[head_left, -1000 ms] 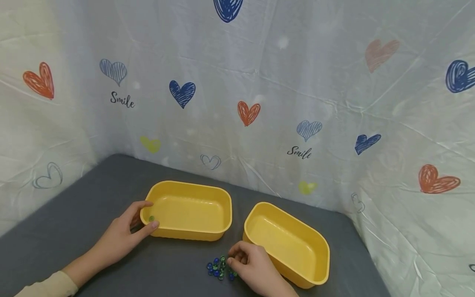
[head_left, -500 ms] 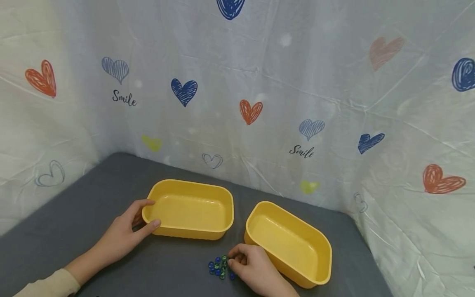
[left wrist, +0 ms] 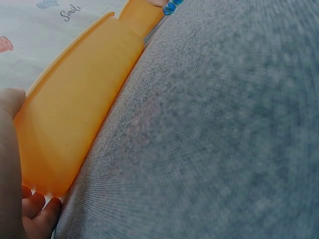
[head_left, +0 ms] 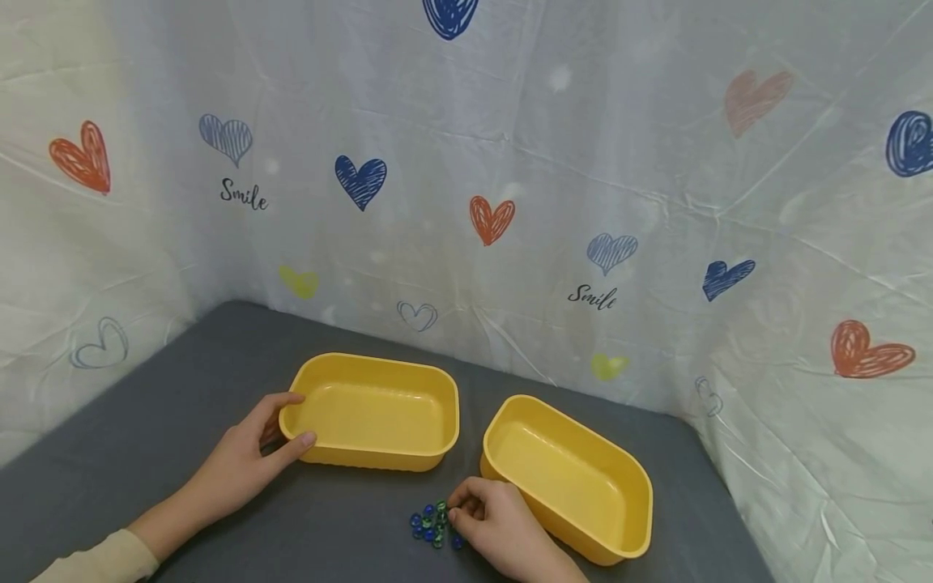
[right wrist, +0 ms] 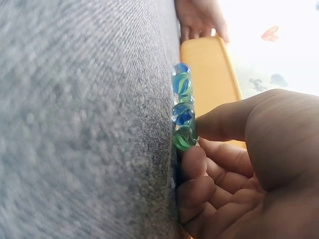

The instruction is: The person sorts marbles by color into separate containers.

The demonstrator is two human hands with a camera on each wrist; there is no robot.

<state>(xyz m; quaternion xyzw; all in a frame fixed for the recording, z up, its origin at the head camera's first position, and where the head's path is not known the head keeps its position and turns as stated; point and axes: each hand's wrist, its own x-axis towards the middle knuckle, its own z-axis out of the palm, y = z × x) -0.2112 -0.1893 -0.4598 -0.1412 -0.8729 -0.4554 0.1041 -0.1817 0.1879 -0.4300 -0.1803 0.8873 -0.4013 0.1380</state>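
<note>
Right hand (head_left: 496, 522), yours: fingers curled, thumb and forefinger tips close together at the right edge of the marble pile (head_left: 428, 522). The right wrist view shows a green marble (right wrist: 184, 138) at those fingertips; whether it is pinched or merely beside them, I cannot tell.

Left hand (head_left: 244, 453), yours: holds the left tub (head_left: 372, 458) by its left end, thumb on the near side, fingers round the corner.

Marble pile: blue and green glass, huddled on the grey tabletop (head_left: 328, 526) in front of the gap between the tubs, partly hidden by your right hand.

Right tub (head_left: 583, 544): yellow like the other, set askew to it, its near wall just beside your right hand.

Curtain (head_left: 437, 259): white, printed with hearts, behind the table.

Handling note: the step in hand looks like picking out a single marble. Round glass will probably roll if pressed off-centre, so close thumb and forefinger on opposite sides at its widest part. Tuck the spare fingers clear of the neighbours. Lift straight up before going sideways.
</note>
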